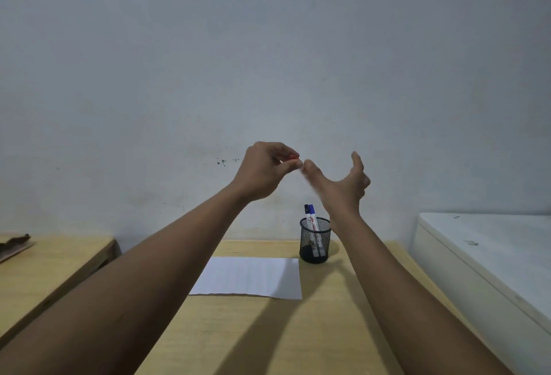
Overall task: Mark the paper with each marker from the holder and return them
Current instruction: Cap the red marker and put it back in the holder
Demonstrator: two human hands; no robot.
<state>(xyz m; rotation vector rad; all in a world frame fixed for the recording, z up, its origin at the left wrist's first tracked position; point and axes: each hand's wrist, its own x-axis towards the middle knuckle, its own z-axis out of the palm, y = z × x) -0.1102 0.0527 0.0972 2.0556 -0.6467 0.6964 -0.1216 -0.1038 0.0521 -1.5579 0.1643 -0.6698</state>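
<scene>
Both arms are raised in front of the wall, above the desk. My left hand is closed around a red marker, of which only a small red end shows between the fingertips. My right hand is spread wide just to its right, blurred, its thumb tip almost touching the red end, holding nothing. Below stands a black mesh holder with two markers in it, one black-capped and one blue-capped. A white sheet of paper lies flat on the wooden desk, left of the holder.
A second wooden table stands to the left across a gap, with a brown object at its far edge. A white cabinet or appliance borders the desk on the right. A pale wall rises directly behind.
</scene>
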